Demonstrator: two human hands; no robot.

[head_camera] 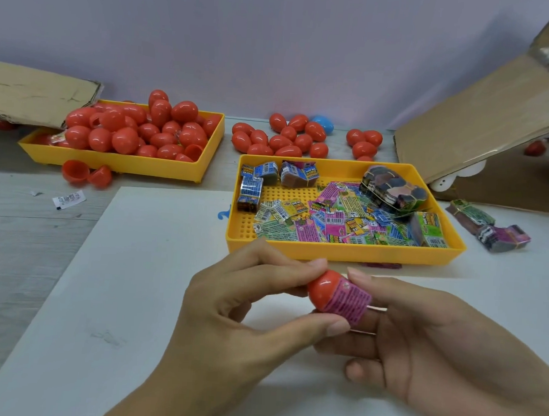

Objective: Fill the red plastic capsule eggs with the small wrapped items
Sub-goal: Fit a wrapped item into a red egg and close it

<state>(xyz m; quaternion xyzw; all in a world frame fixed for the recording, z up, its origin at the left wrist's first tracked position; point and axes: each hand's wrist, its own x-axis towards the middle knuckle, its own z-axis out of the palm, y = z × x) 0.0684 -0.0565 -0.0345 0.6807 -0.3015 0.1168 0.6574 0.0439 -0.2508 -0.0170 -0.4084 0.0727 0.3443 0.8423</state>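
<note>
My left hand (226, 318) pinches a red capsule egg half (323, 287) between thumb and fingers, low in the middle of the view. My right hand (426, 345) holds a pink wrapped item (349, 305) whose end sits in the mouth of that half. A yellow tray (345, 250) just beyond my hands carries many small colourful wrapped items (340, 217). Further back on the left, a second yellow tray (120, 161) is heaped with red capsule eggs (136, 123). More closed red eggs (281, 137) lie loose by the wall.
An opened red egg (85, 173) lies in two joined halves in front of the left tray. A blue egg (323, 123) sits among the loose red ones. Cardboard flaps (487, 125) lean at the right and at the left (31, 93). Banded bundles (489, 226) lie right of the near tray.
</note>
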